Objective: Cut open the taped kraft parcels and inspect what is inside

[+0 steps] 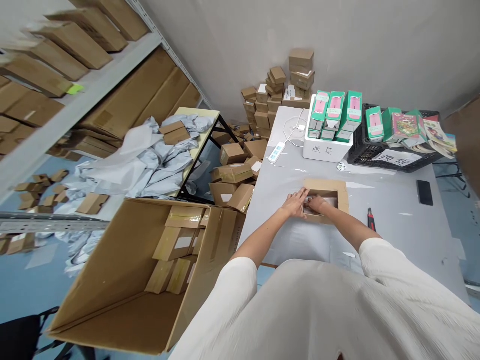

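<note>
Cardboard box [326,185] around right fingers [310,201]

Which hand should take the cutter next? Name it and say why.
Right, probably: the right hand, inside the open carton, is nearer the cutter; the left hand is at the carton's left side.

From my brown carton [342,194]: twelve o'clock, green boxes [333,116] with pink panels [336,103], white tub [327,151]; two, black crate [367,155]; three, black phone [425,193]; four, red-and-black knife [371,220]. Tabletop [399,205] pale grey, my sleeves [240,282] white
</note>
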Motion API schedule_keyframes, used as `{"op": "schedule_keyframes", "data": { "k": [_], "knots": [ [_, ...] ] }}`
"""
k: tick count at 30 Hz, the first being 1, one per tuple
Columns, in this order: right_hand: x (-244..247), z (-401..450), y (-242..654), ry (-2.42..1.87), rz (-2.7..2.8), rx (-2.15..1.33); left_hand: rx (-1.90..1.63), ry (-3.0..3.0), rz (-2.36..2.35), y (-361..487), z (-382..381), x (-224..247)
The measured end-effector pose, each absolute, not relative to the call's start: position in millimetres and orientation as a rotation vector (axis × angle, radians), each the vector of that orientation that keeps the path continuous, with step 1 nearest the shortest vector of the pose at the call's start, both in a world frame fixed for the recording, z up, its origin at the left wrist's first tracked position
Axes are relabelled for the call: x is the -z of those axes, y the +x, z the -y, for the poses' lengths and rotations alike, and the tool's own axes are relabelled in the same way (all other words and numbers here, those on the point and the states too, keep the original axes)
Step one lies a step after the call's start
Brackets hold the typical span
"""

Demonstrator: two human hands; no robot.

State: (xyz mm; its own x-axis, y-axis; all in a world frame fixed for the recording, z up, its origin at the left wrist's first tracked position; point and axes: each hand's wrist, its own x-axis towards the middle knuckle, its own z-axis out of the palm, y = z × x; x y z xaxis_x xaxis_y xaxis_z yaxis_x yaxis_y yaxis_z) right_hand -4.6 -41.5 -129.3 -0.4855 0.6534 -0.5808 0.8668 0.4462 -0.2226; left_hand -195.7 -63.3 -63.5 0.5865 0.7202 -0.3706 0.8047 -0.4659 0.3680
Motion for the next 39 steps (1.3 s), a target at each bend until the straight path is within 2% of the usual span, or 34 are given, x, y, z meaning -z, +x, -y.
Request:
{"op": "schedule_keyframes", "data": {
  "k": [7, 15, 27, 39],
  "knots": [
    [127, 43, -10, 1.232, -2.206, 0.630, 0.204, 2.266, -1.197, -199, 61, 70],
    [119, 43, -18, 0.968, -2.254, 0.488, 0.143, 2.213, -1.196, -203, 61, 74],
    [135, 41, -14, 1.126, -2.185, 0.543, 0.125, 2.232, -1.168, -205, 64, 77],
    [143, 37, -2, 0.900, -2.381, 0.323, 0.154, 2.220, -1.230, -201, 62, 74]
  ]
}}
